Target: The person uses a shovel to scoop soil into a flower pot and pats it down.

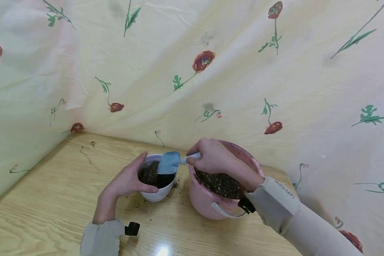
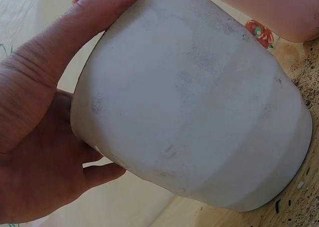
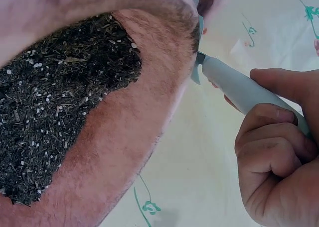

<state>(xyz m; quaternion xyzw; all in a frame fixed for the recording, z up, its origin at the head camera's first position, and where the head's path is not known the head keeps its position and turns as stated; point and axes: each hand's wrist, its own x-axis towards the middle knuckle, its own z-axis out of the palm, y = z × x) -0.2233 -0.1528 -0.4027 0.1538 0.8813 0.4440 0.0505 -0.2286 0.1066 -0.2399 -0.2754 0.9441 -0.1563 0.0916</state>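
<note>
My left hand [image 1: 124,181] grips a white plant pot [image 1: 158,195] from its left side, thumb at the near rim and fingers around the far side. Dark potting soil [image 1: 148,174] lies inside the pot. In the left wrist view the pot's smudged wall [image 2: 184,97] fills most of the picture. Reaching over the bucket, my right hand [image 1: 212,156] holds a small garden trowel [image 1: 169,161] by its pale handle [image 3: 249,90], fingers curled round it. The trowel's blue blade is over the right part of the pot's opening; what lies under it is hidden.
A pink bucket [image 1: 201,202] with a white bail handle [image 1: 225,212] stands right of the pot, partly filled with soil [image 3: 65,92] flecked white. Spilled soil [image 1: 176,192] dots the wooden table [image 1: 51,206]. A flower-patterned cloth [image 1: 153,71] hangs behind.
</note>
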